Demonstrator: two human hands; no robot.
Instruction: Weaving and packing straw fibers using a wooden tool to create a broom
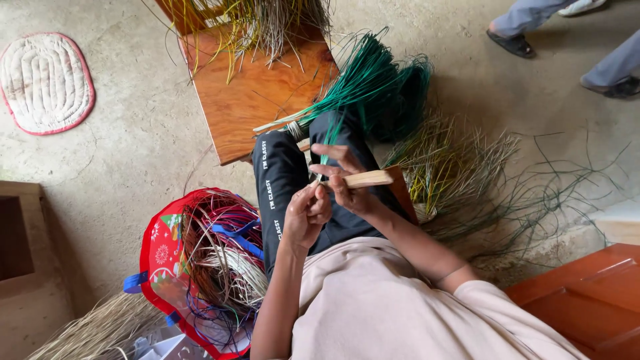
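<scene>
right hand (350, 190) is gripping a flat wooden stick (365, 179) for a steady base, left hand (308, 212) just beside it pinching a thin green strand (325, 155) taut.

The floor (133, 147) is bare grey concrete. A white mat with a red edge (45, 83) lies at ten o'clock. A wooden stool (257, 93) stands at twelve. A red bag full of strands (200, 267) sits at seven. Loose green grass (507, 180) spreads at three.

Red printed bag (162, 257), blue handles, on floor at lower left, holding coloured strands
</scene>
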